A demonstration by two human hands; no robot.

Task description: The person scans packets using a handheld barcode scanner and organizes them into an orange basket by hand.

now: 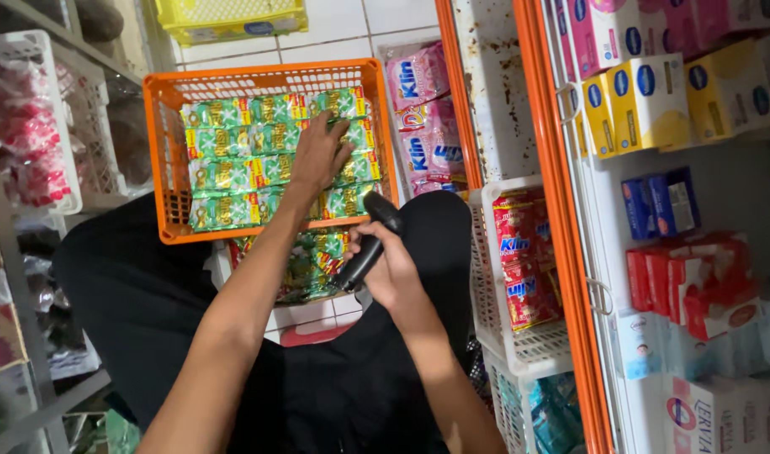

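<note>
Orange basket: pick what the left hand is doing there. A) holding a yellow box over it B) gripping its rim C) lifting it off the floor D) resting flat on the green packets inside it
D: the left hand lies spread on the green packets inside the orange basket, away from its rim.

Even indoor light fell from above; the lap lay in dark shadow, edges looked stretched and slightly soft.
</note>
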